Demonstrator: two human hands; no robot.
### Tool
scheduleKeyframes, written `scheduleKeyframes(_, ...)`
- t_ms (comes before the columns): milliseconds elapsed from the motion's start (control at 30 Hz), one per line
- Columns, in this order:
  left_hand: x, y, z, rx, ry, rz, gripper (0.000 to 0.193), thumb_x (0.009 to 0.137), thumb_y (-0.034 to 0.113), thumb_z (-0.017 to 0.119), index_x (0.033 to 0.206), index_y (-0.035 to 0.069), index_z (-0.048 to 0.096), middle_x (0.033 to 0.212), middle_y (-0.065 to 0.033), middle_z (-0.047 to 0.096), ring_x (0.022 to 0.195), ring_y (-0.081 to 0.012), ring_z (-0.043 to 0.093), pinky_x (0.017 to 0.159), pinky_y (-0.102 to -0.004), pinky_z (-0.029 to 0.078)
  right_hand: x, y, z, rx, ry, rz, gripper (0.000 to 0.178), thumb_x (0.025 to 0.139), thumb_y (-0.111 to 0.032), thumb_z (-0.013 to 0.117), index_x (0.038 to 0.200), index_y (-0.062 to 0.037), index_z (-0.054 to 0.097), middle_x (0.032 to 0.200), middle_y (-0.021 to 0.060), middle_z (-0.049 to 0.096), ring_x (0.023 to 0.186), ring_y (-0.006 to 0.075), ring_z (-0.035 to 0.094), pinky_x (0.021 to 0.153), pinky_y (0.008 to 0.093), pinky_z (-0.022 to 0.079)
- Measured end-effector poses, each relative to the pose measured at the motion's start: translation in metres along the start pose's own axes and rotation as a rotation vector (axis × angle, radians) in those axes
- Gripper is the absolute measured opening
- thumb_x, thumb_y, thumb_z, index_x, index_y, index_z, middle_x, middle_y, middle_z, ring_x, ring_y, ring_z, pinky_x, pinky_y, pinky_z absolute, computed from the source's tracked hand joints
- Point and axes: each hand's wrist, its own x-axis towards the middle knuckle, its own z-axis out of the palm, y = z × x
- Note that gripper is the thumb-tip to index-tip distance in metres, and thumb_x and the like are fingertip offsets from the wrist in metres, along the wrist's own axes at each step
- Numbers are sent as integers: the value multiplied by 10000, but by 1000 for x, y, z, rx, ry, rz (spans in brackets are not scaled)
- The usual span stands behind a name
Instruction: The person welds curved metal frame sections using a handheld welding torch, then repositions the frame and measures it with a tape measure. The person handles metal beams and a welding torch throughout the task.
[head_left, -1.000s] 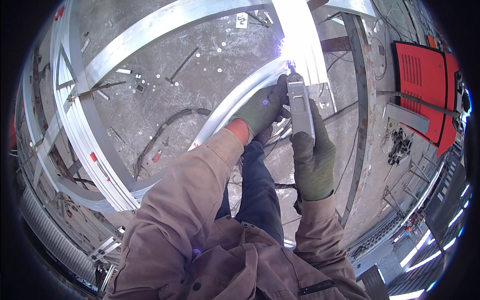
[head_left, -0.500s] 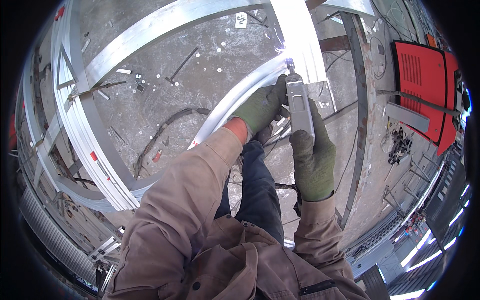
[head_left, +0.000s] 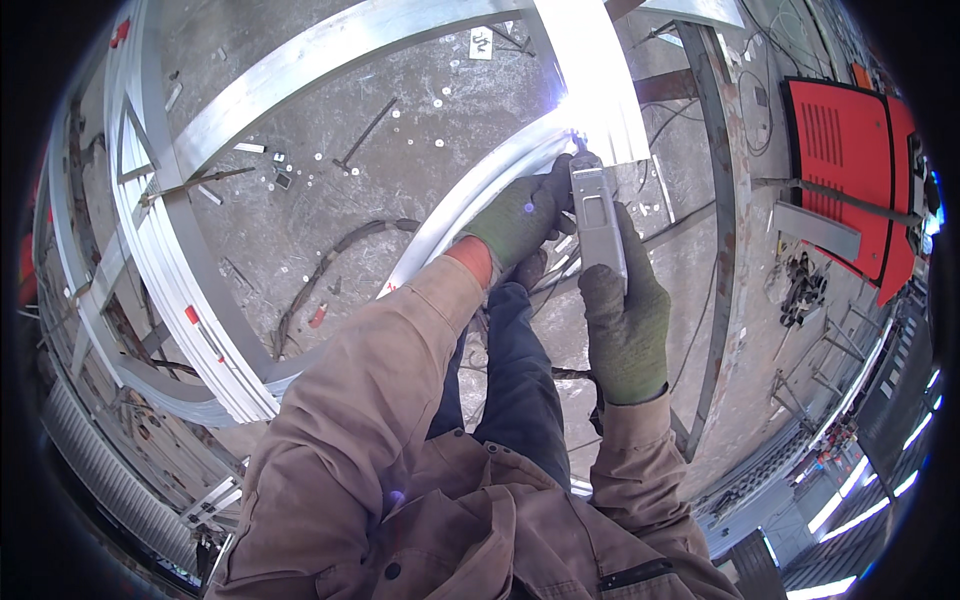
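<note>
1. Head view: the grey handheld tool (head_left: 600, 215) sits at upper centre, its tip beside the bright glow (head_left: 570, 112) where the curved metal rail (head_left: 432, 236) meets the straight metal bar (head_left: 605, 80).
2. Your right hand (head_left: 628, 325) wraps the tool's body, thumb over its near end.
3. Your left hand (head_left: 520, 215) lies by the rail, just behind the tip; I cannot tell whether its fingers pinch anything.
4. Should that left hand slip, the tip could wander off the joint.
5. A stray spark could burn your bare left wrist (head_left: 472, 258), exposed between glove and sleeve.
6. Farther left, the dark cable (head_left: 338, 252) could trip you if you step there.
</note>
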Motion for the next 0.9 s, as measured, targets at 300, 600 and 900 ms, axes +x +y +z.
scheduleKeyframes(300, -3, 3, 0, 109, -28, -1, 1005, 1245, 841, 296, 1340, 18, 864, 1061, -136, 858, 1016, -266, 798, 1006, -437, 615, -6, 7, -5, -11, 0, 3, 1029, 1131, -600, 858, 1779, 122, 514, 1499, 318, 816, 1405, 323, 800, 1124, 433, 655)
scheduleKeyframes(600, -17, 8, 15, 159, -53, -9, 991, 1233, 825, 346, 1291, -6, 883, 1163, -186, 890, 1104, -309, 819, 1110, -430, 590, -30, 9, -31, -5, -21, 43, 1032, 1149, -655, 778, 1778, 123, 523, 1478, 291, 823, 1332, 290, 812, 1092, 410, 648)
scheduleKeyframes(900, -81, -13, 52, 361, 201, 258, 472, 1167, 404, 790, 1457, 36, 854, 1297, -183, 889, 1202, -300, 844, 1094, -421, 641, -113, 61, -103, 54, -54, -11, 1142, 1094, -760, 800, 1813, 75, 503, 1568, 304, 775, 1453, 349, 774, 1174, 453, 619)
